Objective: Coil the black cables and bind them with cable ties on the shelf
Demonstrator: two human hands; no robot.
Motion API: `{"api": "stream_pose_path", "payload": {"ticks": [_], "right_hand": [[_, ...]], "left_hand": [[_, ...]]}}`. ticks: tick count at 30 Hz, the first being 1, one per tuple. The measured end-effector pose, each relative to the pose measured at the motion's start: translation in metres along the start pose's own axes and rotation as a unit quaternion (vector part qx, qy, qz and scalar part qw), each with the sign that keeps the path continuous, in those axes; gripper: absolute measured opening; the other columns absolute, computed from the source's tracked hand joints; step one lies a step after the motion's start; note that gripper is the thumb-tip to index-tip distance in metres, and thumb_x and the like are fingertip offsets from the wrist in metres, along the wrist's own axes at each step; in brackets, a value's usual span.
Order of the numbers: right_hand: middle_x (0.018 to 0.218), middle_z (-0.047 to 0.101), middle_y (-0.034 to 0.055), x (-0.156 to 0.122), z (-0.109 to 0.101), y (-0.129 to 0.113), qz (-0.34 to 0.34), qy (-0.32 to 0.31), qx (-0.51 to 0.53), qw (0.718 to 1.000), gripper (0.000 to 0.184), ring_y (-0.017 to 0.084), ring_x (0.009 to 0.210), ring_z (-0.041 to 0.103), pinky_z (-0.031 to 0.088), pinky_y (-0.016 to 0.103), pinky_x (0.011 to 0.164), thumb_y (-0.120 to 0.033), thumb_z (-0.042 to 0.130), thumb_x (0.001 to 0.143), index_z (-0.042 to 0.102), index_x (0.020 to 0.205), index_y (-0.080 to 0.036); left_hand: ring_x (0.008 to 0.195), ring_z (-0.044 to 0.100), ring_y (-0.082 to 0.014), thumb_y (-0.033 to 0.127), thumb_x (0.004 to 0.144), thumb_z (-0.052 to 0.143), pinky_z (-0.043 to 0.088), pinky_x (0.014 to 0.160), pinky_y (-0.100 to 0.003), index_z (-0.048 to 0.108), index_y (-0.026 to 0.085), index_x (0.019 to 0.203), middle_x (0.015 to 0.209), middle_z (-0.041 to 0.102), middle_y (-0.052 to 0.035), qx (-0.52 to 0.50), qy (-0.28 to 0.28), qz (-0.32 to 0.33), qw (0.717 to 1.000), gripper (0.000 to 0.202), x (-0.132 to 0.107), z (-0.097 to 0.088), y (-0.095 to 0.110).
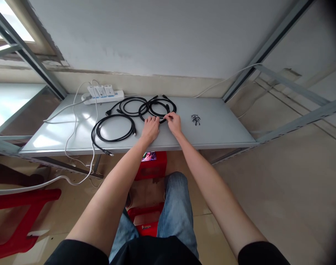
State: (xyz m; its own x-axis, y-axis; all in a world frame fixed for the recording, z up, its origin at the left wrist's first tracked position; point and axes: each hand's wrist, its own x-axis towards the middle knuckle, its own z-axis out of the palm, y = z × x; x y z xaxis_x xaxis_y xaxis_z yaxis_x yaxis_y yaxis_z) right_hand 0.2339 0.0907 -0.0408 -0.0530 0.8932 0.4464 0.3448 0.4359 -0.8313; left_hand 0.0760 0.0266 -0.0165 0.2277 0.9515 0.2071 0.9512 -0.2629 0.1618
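Observation:
Three coiled black cables lie on a grey metal shelf (217, 129). My left hand (150, 129) rests closed on the near edge of the right coil (158, 107). My right hand (173, 122) pinches the same coil at its near right side, fingers pressed together. A second coil (132, 105) overlaps it at the left. A third, larger coil (113, 128) lies nearer the front left, with one plug end hanging over the shelf edge.
A small heap of black twist ties (195, 119) lies right of my hands. A white power strip (103, 95) with chargers and white leads sits at the back left. Red plastic stools (152, 165) stand under the shelf and at the left (18, 217).

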Motion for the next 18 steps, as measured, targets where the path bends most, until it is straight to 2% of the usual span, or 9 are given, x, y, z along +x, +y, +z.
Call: {"api": "stream_pose_path", "payload": {"ticks": [7, 12, 18], "right_hand": [[0.088, 0.066, 0.0055, -0.001, -0.002, -0.008, 0.032, -0.024, -0.010, 0.999, 0.029, 0.022, 0.083, 0.060, 0.052, 0.038, 0.088, -0.032, 0.058, 0.098, 0.065, 0.072, -0.023], [0.084, 0.062, 0.0045, -0.001, -0.002, -0.012, 0.026, -0.021, -0.028, 0.999, 0.028, 0.023, 0.084, 0.058, 0.050, 0.039, 0.092, -0.023, 0.053, 0.097, 0.062, 0.070, -0.024], [0.087, 0.059, 0.0047, 0.000, -0.004, -0.009, 0.016, -0.045, -0.049, 0.998, 0.030, 0.023, 0.084, 0.056, 0.048, 0.038, 0.092, -0.017, 0.047, 0.097, 0.055, 0.068, -0.024]], "left_hand": [[0.132, 0.055, -0.0378, 0.006, 0.097, 0.049, 0.044, 0.111, -0.052, 0.059, 0.017, 0.131, 0.136, 0.067, -0.0195, -0.004, -0.007, 0.003, 1.000, 0.037, -0.001, -0.004, 0.001], [0.132, 0.055, -0.0386, 0.008, 0.098, 0.049, 0.044, 0.111, -0.053, 0.059, 0.018, 0.130, 0.136, 0.067, -0.0196, -0.012, -0.003, 0.003, 1.000, 0.035, -0.001, -0.003, 0.001], [0.133, 0.055, -0.0385, 0.008, 0.099, 0.048, 0.044, 0.112, -0.052, 0.059, 0.017, 0.132, 0.137, 0.067, -0.0193, 0.005, 0.002, 0.007, 1.000, 0.036, 0.000, 0.001, -0.001]]}}
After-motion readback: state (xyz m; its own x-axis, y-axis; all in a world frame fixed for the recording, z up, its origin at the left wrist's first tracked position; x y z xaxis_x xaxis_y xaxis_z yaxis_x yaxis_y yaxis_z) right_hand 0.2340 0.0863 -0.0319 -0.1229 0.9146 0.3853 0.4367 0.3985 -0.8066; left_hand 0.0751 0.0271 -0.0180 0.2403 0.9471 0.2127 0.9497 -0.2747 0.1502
